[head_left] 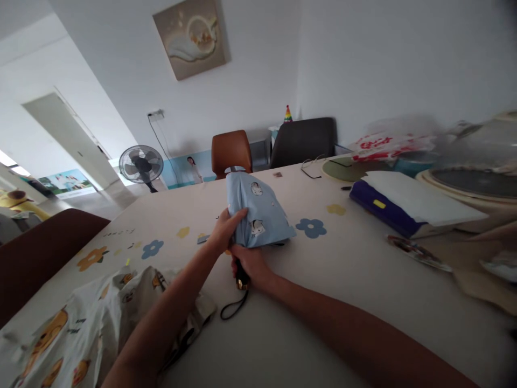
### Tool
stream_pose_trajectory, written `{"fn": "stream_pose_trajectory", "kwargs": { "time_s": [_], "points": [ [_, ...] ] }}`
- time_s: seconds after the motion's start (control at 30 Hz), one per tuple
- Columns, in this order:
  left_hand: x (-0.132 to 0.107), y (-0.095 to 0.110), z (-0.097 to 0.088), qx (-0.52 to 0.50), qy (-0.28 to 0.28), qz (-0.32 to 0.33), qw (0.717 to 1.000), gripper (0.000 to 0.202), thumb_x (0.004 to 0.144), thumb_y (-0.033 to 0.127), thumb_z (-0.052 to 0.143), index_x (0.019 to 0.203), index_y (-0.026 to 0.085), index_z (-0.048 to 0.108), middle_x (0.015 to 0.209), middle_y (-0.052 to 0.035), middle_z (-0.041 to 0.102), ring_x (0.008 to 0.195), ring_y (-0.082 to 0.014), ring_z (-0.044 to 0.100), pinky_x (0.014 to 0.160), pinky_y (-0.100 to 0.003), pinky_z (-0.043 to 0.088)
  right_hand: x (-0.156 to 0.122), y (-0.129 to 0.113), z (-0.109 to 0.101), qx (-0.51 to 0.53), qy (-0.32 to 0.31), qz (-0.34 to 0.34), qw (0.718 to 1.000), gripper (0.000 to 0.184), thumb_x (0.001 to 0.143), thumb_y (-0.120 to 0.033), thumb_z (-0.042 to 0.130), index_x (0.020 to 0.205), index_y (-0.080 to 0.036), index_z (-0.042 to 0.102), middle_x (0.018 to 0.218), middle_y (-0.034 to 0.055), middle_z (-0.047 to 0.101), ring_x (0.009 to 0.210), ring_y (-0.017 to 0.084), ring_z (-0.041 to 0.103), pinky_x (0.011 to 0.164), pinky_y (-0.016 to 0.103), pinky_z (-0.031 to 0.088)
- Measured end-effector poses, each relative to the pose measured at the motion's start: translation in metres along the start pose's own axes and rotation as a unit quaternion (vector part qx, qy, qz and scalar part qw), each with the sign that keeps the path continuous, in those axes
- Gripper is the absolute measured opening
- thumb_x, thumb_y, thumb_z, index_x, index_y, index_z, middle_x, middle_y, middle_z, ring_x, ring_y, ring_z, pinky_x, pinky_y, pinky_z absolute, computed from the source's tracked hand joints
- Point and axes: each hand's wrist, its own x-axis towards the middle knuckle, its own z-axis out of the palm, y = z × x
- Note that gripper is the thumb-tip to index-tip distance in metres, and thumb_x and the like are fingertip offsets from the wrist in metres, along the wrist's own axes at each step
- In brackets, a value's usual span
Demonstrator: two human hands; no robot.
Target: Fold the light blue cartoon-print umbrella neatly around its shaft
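A light blue folding umbrella (262,207) with small cartoon prints is held up over the middle of the table, its canopy collapsed and its loose folds hanging to the right. My left hand (227,229) is closed around the left side of the fabric. Lower down, my right hand (252,265) grips the black handle (241,276), which has a gold-coloured end. From it a black wrist loop (235,308) dangles above the table. Part of the handle is hidden behind my right fingers.
On the flower-printed table (323,291), a crumpled cartoon-print cloth (92,323) lies left. To the right are eyeglasses (313,167), a purple-and-white box (388,210), a plastic bag (388,143) and a round lidded thing. Beyond stand two chairs (231,151) and a fan (141,164).
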Motion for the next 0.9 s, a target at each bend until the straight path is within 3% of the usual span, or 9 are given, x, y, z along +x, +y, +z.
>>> {"fn": "stream_pose_trajectory", "kwargs": {
  "time_s": [0.1,0.17,0.3,0.43,0.5,0.63,0.7,0.8,0.9],
  "points": [
    [-0.001,-0.001,-0.006,-0.137,-0.039,-0.061,0.988,0.043,0.063,0.036,0.071,0.096,0.012,0.061,0.082,-0.0089,0.069,0.071,-0.0205,0.064,0.069,-0.034,0.053,-0.001,-0.003,-0.002,-0.031,-0.031,0.003,0.999,0.024,0.068,-0.024,0.054,0.046,-0.017,0.046,0.035,-0.0032,0.047,0.031,0.009,0.045,0.033,0.019,0.037],
    [-0.001,-0.003,-0.009,-0.175,-0.031,-0.061,0.982,0.044,0.06,0.032,0.073,0.097,0.012,0.061,0.078,-0.0077,0.069,0.066,-0.0198,0.064,0.068,-0.034,0.054,-0.001,-0.004,-0.004,-0.036,-0.06,0.009,0.998,0.025,0.069,-0.027,0.055,0.047,-0.017,0.047,0.035,-0.003,0.048,0.031,0.009,0.046,0.035,0.019,0.039],
    [-0.003,-0.005,-0.009,-0.167,-0.011,-0.032,0.985,0.041,0.059,0.027,0.073,0.095,0.012,0.061,0.075,-0.0054,0.068,0.065,-0.0193,0.064,0.065,-0.032,0.054,-0.002,-0.004,-0.006,0.011,-0.126,0.023,0.992,0.021,0.071,-0.032,0.057,0.06,-0.013,0.058,0.05,0.0015,0.059,0.045,0.013,0.058,0.045,0.023,0.048],
    [-0.007,-0.004,-0.007,-0.175,-0.018,-0.023,0.984,0.042,0.061,0.028,0.071,0.1,0.014,0.061,0.08,-0.0046,0.069,0.07,-0.0191,0.065,0.069,-0.032,0.054,-0.004,-0.005,-0.006,0.086,-0.123,0.0,0.989,0.023,0.064,-0.027,0.068,0.084,-0.015,0.064,0.083,0.0047,0.068,0.078,0.018,0.065,0.061,0.025,0.054],
    [-0.008,-0.005,-0.007,-0.191,-0.027,-0.04,0.98,0.045,0.063,0.029,0.07,0.103,0.014,0.06,0.082,-0.0055,0.069,0.072,-0.0198,0.066,0.07,-0.032,0.055,-0.005,-0.004,-0.004,0.104,-0.132,-0.02,0.985,0.026,0.062,-0.025,0.068,0.087,-0.016,0.064,0.089,0.0048,0.067,0.086,0.019,0.064,0.065,0.027,0.055],
    [-0.003,-0.01,-0.013,-0.18,-0.061,-0.081,0.978,0.045,0.063,0.033,0.071,0.103,0.014,0.06,0.08,-0.0068,0.07,0.068,-0.0202,0.066,0.067,-0.033,0.055,-0.006,0.0,-0.003,0.062,-0.147,0.018,0.987,0.022,0.07,-0.031,0.059,0.084,-0.014,0.063,0.08,0.0058,0.069,0.067,0.019,0.066,0.05,0.026,0.052],
    [0.001,-0.014,-0.019,-0.159,-0.085,-0.091,0.98,0.045,0.063,0.035,0.072,0.1,0.013,0.06,0.079,-0.0078,0.069,0.069,-0.0206,0.065,0.068,-0.033,0.055,-0.006,0.001,-0.003,0.013,-0.119,0.024,0.993,0.02,0.073,-0.031,0.053,0.071,-0.013,0.062,0.063,0.0044,0.066,0.049,0.014,0.06,0.043,0.023,0.046],
    [0.008,-0.018,-0.027,-0.122,-0.111,-0.103,0.981,0.047,0.066,0.042,0.07,0.1,0.012,0.06,0.082,-0.0094,0.069,0.075,-0.0208,0.065,0.074,-0.033,0.053,-0.006,0.0,-0.003,-0.062,-0.079,0.01,0.995,0.031,0.075,-0.029,0.049,0.048,-0.015,0.054,0.042,0.0028,0.056,0.035,0.01,0.05,0.038,0.02,0.041],
    [0.015,-0.018,-0.033,-0.049,-0.094,-0.076,0.991,0.048,0.073,0.052,0.059,0.1,0.012,0.059,0.09,-0.0107,0.067,0.083,-0.0206,0.063,0.077,-0.033,0.05,-0.003,-0.005,-0.002,-0.097,-0.035,0.002,0.995,0.033,0.075,-0.025,0.048,0.044,-0.016,0.05,0.037,0.0023,0.052,0.032,0.01,0.047,0.035,0.02,0.038]
  ]
}}
